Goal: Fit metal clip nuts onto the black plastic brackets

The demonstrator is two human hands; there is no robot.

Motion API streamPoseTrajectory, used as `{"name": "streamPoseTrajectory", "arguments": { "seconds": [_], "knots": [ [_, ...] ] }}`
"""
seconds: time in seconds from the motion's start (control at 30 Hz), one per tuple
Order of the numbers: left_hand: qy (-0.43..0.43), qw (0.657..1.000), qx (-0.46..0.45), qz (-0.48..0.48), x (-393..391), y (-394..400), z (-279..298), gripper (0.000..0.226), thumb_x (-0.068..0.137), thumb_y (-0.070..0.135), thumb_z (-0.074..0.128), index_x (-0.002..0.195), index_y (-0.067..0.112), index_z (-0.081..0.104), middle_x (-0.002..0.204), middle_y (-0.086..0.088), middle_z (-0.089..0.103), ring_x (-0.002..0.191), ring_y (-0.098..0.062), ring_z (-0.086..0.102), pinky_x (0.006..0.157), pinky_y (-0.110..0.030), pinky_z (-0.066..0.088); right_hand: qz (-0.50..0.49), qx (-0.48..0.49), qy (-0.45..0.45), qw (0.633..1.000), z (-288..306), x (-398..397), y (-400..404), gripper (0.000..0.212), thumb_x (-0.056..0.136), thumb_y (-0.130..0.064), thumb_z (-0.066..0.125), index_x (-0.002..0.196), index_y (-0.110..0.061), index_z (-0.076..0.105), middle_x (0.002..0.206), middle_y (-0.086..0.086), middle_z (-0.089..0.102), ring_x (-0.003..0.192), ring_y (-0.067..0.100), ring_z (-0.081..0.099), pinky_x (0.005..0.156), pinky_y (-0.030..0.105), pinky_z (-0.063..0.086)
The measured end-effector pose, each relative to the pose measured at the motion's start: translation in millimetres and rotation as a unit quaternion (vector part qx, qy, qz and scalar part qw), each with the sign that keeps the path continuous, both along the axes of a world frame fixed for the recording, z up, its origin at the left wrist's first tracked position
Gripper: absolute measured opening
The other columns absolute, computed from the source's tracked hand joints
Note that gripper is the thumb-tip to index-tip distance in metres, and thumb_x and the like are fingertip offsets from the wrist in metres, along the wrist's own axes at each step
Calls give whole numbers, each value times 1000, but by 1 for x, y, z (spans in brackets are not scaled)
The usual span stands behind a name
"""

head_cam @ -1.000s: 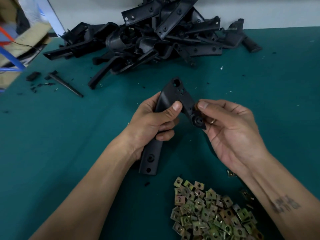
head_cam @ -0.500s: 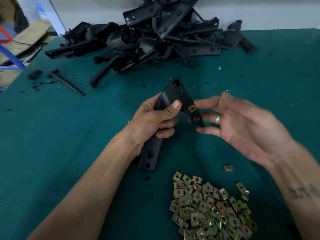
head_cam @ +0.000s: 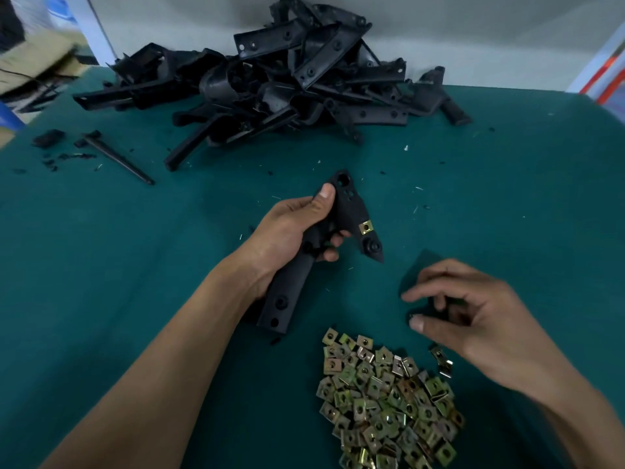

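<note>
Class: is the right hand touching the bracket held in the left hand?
Apart. The head view shows bare green table between the right hand, hovering above the clip nut pile, and the bracket gripped by the left hand.

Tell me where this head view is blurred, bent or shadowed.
Head view: the right hand is motion-smeared, its fingers soft; the left hand and held bracket with its clip nut stay sharp. Wide-angle bending curves the table edge. The hand casts a soft shadow on the green cloth. The top-left background is blurred.
</note>
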State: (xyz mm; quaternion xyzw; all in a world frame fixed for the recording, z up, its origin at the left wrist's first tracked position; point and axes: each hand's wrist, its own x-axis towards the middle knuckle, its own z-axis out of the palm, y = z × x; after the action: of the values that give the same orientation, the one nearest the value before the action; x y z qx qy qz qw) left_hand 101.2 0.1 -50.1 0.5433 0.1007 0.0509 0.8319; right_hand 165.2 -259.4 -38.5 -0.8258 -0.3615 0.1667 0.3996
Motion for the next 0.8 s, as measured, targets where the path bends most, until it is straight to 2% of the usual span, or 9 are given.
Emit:
{"name": "streamPoseTrajectory", "arguments": {
  "seconds": [0.03,0.1,0.2,0.33,0.43,0.53,0.6,0.7,0.8],
  "knots": [
    [5,1000,3,-3,0,0,0,45,99,44,56,94,1,70,76,-11,63,63,-19,54,57,-28,50,-8,3,-5,1000,-1,1,2,13,77,-22,82,85,-31,79,96,-9,62,81,19,57,66,23,46],
    [12,1000,13,-8,0,1,-1,44,96,46,58,89,5,72,74,-9,64,66,-20,54,64,-30,52,-14,-6,-38,999,-6,1,5,21,80,-5,81,81,-24,75,91,-9,62,78,18,57,65,21,45],
    [7,1000,15,-12,1,0,0,43,94,47,57,82,9,72,72,-9,63,62,-19,51,62,-30,50,-35,1,-73,997,-10,2,10,24,85,-3,77,82,-25,67,81,-7,62,72,19,57,60,23,45],
    [-34,998,18,-40,1,1,1,39,95,40,53,97,1,56,71,-11,61,55,-18,47,52,-27,44,-78,94,28,992,-11,13,23,17,89,-3,73,83,-19,69,73,0,66,60,8,60,54,17,48],
    [-42,998,36,-40,1,1,0,36,94,35,54,103,1,52,69,-10,61,55,-19,48,52,-27,44,-89,176,138,971,-6,25,40,10,90,2,69,87,-7,68,76,9,72,62,18,69,55,22,53],
    [-44,996,54,-46,2,0,0,34,95,33,54,102,0,52,69,-8,61,55,-19,48,51,-26,44,-130,273,269,914,-1,37,62,11,82,1,73,92,-3,68,80,12,74,65,19,70,60,22,56],
    [-45,996,58,-48,2,1,-1,35,95,34,56,101,-1,53,72,-11,62,56,-20,47,52,-27,44,-155,345,351,857,1,42,79,20,74,-3,74,94,-1,70,82,13,75,68,17,71,64,19,57],
    [-46,997,48,-48,3,1,-2,37,92,37,60,98,0,54,75,-14,61,56,-20,46,52,-27,44,-153,428,443,773,0,44,99,22,74,1,68,96,4,69,85,15,75,72,16,73,66,15,56],
    [-44,997,45,-48,3,0,-2,40,90,39,60,100,0,55,76,-15,61,56,-19,45,52,-27,44,-127,446,493,736,-2,47,102,22,77,5,63,98,4,68,88,14,74,75,15,71,65,14,55]
  ]
}}
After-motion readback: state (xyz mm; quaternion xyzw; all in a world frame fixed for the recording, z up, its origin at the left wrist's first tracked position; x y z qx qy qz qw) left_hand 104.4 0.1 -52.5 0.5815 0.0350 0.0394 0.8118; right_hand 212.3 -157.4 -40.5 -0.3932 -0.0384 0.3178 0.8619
